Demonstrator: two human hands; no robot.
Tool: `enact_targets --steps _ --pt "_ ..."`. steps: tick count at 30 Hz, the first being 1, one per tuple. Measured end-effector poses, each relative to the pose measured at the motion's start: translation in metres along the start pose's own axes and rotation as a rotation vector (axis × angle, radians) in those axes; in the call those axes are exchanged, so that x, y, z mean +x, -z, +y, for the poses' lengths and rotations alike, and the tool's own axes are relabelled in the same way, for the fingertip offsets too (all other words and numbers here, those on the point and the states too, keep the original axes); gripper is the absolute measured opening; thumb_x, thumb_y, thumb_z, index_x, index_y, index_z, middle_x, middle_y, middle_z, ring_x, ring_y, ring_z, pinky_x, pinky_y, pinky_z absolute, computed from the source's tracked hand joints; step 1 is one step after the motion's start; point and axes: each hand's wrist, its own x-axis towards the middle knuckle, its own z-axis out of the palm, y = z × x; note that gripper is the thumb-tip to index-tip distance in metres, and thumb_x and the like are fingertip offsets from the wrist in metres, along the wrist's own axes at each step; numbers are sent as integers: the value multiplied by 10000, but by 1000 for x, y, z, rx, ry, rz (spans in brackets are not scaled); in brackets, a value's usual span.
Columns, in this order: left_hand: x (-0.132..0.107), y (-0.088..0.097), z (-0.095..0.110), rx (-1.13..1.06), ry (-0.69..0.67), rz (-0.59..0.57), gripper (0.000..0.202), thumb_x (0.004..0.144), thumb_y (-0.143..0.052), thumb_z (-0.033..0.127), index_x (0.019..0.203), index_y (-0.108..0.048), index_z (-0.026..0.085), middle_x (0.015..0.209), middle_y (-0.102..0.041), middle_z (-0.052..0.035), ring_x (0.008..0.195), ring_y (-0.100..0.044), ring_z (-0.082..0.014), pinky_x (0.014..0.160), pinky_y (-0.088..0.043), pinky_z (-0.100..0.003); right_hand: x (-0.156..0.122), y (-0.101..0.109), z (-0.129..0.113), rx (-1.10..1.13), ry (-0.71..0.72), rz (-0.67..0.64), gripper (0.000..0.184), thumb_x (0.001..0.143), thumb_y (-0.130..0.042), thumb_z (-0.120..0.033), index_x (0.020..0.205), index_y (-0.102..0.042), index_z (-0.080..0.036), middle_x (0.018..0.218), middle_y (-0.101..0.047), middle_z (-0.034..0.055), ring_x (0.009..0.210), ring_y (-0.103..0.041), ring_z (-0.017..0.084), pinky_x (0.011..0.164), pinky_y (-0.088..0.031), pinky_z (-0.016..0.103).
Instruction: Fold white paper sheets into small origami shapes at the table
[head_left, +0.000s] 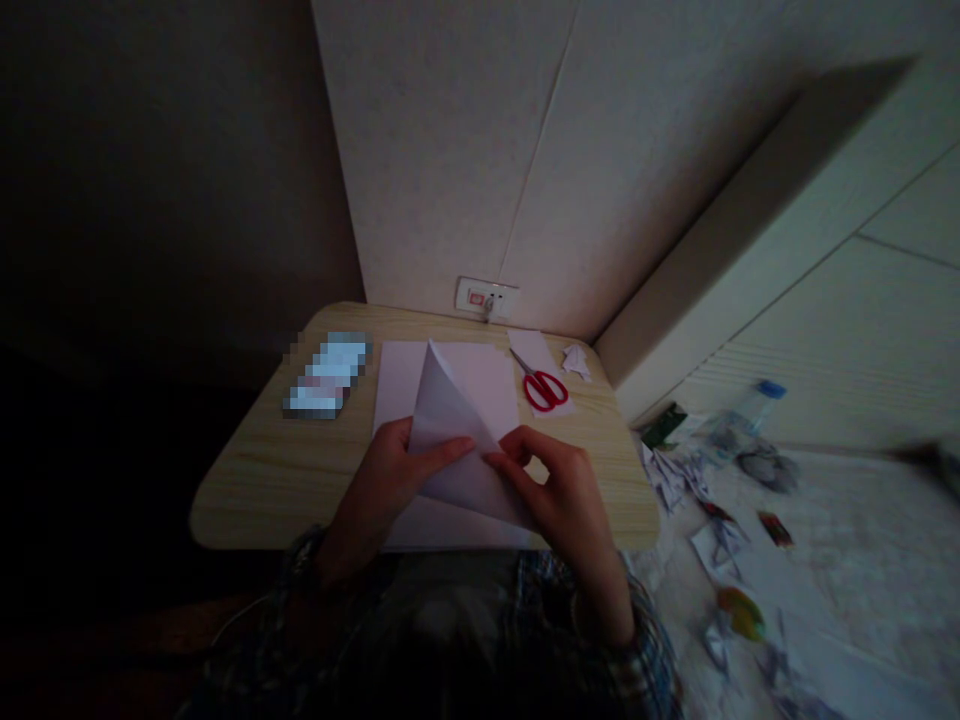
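One wood-grain table [259, 485] stands by a pale wall [435, 150], left hand [386, 475] and right hand [570, 490] pinching folded paper [448, 408] above it.

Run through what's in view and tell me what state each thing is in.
Upper paper: folded, held by left hand and right hand
Sheet beneath: flat
Scissors: seemingly closed
Phone: screen lit, contents pixelated
Wall socket: apparently plugged into
Bottle: cap on

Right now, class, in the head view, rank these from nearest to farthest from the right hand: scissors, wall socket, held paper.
1. Held paper: touching the right hand.
2. Scissors: just beyond, right side of table.
3. Wall socket: farther back, on the wall.
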Motion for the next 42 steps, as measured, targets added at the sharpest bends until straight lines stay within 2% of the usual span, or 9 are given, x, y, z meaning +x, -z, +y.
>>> enact_targets --steps 5,15,25,34,39,42 --pt "-2 -2 -2 -38 1 46 314 506 -832 324 717 -721 120 642 -731 -16 549 -623 -152 524 -484 -234 0 1 -1 9 -4 11 167 835 -612 -216 677 -575 -179 616 -591 -36 602 -537 108 591 -379 192" --pt "-5 -2 -3 -107 5 -26 308 538 -830 339 739 -736 126 679 -745 -33 581 -644 -174 564 -497 -257 1 0 -1 71 -61 21 150 823 -612 -241 684 -606 -186 617 -627 -28 596 -556 119 591 -403 210" --pt "-3 -2 -5 -113 30 -34 306 526 -837 352 713 -733 133 645 -736 -17 548 -629 -151 543 -490 -238 2 1 -1 89 -101 -1 165 823 -606 -243 666 -601 -194 606 -623 -35 592 -555 118 586 -398 211" --pt "-5 -6 -3 -39 22 19 342 504 -840 337 742 -723 121 658 -732 -24 578 -640 -178 553 -495 -262 1 0 -3 116 -75 23 166 840 -590 -261 692 -609 -190 618 -629 -27 607 -568 125 591 -406 210" --pt "-4 -7 -4 26 -4 -18 340 511 -831 344 738 -720 118 652 -725 -29 577 -641 -190 534 -485 -262 2 1 -2 86 -42 41 209 855 -564 -260 657 -588 -198 597 -608 -28 591 -555 125 585 -402 212" --pt "-3 -6 -4 -22 -38 -46 344 536 -819 356 769 -721 122 690 -734 -35 590 -647 -194 541 -492 -265 2 1 -2 54 -30 25 223 854 -564 -248 637 -573 -198 588 -593 -31 579 -541 123 575 -393 211"
